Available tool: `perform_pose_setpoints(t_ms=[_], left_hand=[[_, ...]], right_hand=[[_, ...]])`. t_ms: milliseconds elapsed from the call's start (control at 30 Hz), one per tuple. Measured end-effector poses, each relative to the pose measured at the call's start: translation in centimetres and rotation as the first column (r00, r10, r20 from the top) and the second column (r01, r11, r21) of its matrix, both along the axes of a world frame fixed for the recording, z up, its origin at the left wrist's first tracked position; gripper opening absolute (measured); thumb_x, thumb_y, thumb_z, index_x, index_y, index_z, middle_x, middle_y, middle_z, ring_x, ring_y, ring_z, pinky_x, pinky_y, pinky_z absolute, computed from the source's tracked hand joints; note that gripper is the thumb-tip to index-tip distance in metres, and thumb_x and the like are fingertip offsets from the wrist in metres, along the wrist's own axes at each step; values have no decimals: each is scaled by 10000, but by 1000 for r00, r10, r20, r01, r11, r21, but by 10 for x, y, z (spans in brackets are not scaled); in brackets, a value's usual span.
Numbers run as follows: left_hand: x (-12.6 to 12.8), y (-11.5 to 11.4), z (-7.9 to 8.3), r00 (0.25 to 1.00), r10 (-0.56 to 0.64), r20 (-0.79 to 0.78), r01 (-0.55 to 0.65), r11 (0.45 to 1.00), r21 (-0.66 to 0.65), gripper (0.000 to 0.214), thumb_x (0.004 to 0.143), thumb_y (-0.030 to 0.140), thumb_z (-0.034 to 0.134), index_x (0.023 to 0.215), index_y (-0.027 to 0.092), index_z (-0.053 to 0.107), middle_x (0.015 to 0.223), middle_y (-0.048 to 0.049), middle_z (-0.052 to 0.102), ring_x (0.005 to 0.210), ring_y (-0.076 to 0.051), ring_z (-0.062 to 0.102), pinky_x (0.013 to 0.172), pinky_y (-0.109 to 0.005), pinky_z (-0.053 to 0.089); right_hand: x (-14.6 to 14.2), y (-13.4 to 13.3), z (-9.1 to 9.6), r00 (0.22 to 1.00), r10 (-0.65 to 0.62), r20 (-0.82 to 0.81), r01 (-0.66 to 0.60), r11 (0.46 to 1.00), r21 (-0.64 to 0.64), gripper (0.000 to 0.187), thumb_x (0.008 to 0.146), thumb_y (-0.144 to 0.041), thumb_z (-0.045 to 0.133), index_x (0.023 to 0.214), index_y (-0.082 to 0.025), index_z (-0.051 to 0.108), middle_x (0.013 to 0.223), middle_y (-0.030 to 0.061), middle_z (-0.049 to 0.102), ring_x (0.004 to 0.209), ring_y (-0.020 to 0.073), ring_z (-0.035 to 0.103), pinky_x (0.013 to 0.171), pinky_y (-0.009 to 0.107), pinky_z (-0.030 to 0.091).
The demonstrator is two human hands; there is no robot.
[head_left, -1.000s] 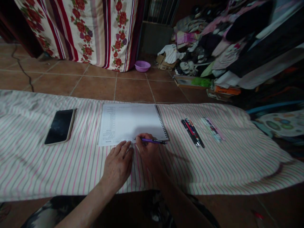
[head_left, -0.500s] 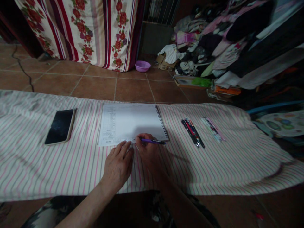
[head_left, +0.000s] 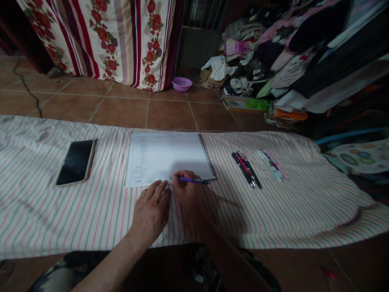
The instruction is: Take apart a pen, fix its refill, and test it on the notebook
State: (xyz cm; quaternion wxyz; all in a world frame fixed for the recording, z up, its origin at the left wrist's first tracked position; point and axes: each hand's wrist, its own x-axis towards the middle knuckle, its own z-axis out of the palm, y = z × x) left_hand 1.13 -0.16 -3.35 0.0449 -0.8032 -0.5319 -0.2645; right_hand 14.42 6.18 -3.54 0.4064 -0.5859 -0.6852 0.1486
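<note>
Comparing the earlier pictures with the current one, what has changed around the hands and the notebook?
Very little: the right hand and the purple pen it holds have shifted slightly left, with the pen's back end moving most. Nothing was visibly picked up or let go. The left hand stayed at the near edge of the notebook; the phone and loose pens stayed put.

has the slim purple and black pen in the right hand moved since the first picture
Yes, slightly left: the rear end of the slim purple and black pen now lies farther from the lower right corner of the white rectangular spiral-bound notebook.
</note>
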Motion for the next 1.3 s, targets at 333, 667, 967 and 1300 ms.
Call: perform_pose_setpoints(t_ms=[333,667,967,1300], left_hand=[[1,0,1,1000,3,-7,-3,1000,1,233,834,105,528,1032,134,646,1211,-115,647,1123,-309,555,871,-463,526],[1,0,0,1000,-1,-6,1,1000,7,214,843,111,518,1007,135,654,1217,-117,643,1131,-316,548,859,-467,534],[1,0,1,1000,-7,-11,7,1000,14,213,841,114,524,1011,124,651,1215,-129,639,1127,-315,548,858,-458,536],[1,0,1,1000,-6,2,6,1000,0,226,831,104,529,1018,126,654,1214,-125,643,1127,-313,550,869,-454,524]], right_hand=[[-2,-1,0,1000,18,2,-18,1000,-7,155,816,-272,514,697,-249,609,721,29,669,749,188,636,750,308,487],[-1,1,-3,991,-47,-127,49,999,6,140,807,-276,504,713,-237,601,705,27,658,687,177,617,681,296,491],[-1,-2,1,996,-48,-79,53,997,61,148,826,-267,497,726,-218,595,721,36,653,713,178,607,700,302,470],[-1,-3,3,1000,-31,2,31,998,47,122,820,-238,522,738,-214,609,730,31,665,749,179,613,750,298,461]])
